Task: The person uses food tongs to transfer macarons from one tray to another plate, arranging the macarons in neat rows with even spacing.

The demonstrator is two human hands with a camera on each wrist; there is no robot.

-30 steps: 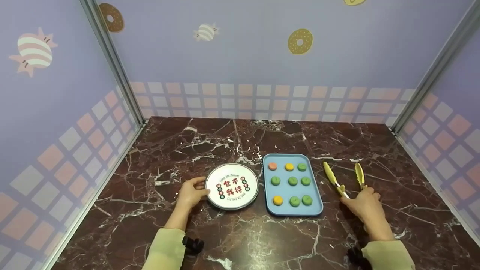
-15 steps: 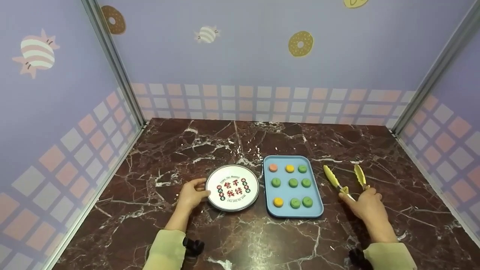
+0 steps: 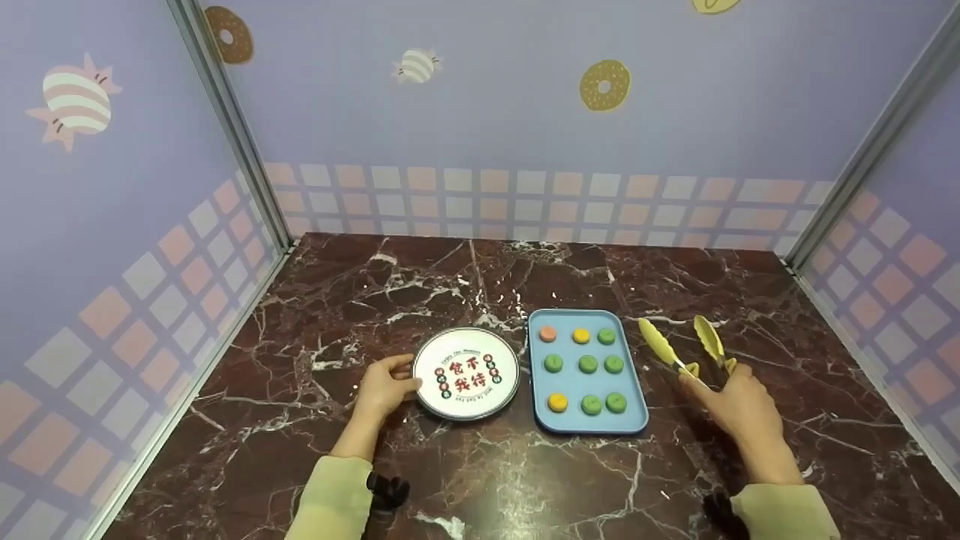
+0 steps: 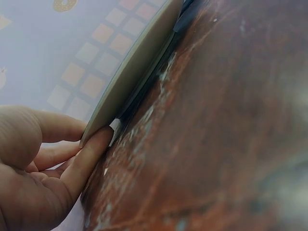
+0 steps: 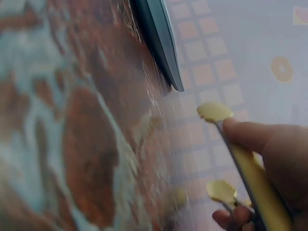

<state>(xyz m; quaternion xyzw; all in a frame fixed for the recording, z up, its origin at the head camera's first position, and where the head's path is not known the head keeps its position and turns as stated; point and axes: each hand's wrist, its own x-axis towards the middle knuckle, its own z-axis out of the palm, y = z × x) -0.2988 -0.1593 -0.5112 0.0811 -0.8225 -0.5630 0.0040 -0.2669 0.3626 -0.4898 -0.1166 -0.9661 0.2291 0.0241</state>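
Note:
My left hand (image 3: pixel 385 388) pinches the left rim of a round white plate (image 3: pixel 480 401) printed with red characters. In the left wrist view the thumb and fingers (image 4: pixel 86 161) lie on either side of the plate's edge (image 4: pixel 127 79). My right hand (image 3: pixel 742 401) grips yellow-tipped tongs (image 3: pixel 660 346), their arms spread apart and tips pointing away from me. The right wrist view shows the thumb along one arm of the tongs (image 5: pixel 252 173). Between plate and tongs lies a blue tray (image 3: pixel 570 384) with small round macaron-like pieces in green, yellow and pink, such as a green one (image 3: pixel 588 364).
Everything stands on a dark red marbled tabletop (image 3: pixel 360 300). Lilac panels with a checkered band (image 3: pixel 495 199) enclose it at the back and both sides. Small white crumbs (image 3: pixel 517 300) are scattered behind the plate and tray.
The right hand has lifted the tongs slightly and shifted them left toward the tray; their tips stand a little closer together. The left hand and plate keep their place.

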